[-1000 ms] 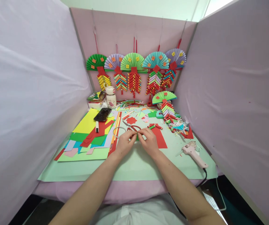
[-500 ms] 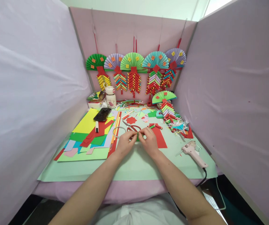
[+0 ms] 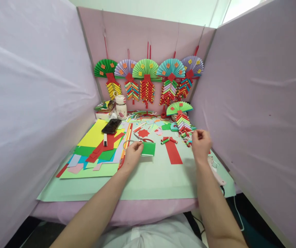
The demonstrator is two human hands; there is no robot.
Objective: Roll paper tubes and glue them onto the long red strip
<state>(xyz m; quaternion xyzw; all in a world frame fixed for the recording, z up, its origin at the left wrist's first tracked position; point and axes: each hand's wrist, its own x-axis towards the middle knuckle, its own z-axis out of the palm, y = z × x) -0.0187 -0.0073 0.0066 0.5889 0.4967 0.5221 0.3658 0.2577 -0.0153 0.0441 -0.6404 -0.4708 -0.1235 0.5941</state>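
Note:
My left hand [image 3: 134, 155] pinches the left edge of a small green paper rectangle [image 3: 148, 149], which has a pale strip along its bottom edge. Right behind that paper lie red-handled scissors [image 3: 148, 140], partly covered. At the right, my right hand [image 3: 201, 144] is raised with its fingers curled together beside a heap of paper scraps [image 3: 188, 138]; whether anything sits between those fingertips I cannot make out. Between the two hands a red paper strip [image 3: 173, 153] lies flat, with small red and green paper rolls [image 3: 169, 140] across its top.
Coloured paper sheets [image 3: 86, 170], a black phone [image 3: 111, 126] and a silver ring [image 3: 125, 146] lie at left. A white bottle [image 3: 121, 107] stands behind. A glue gun [image 3: 217, 174] is partly hidden by my right forearm. Paper fan ornaments [image 3: 147, 69] hang on the back panel.
My hands, together over the green paper before, are now apart. The right one has moved right to the scrap heap; the left has shifted slightly left, keeping the green paper, now plainly visible.

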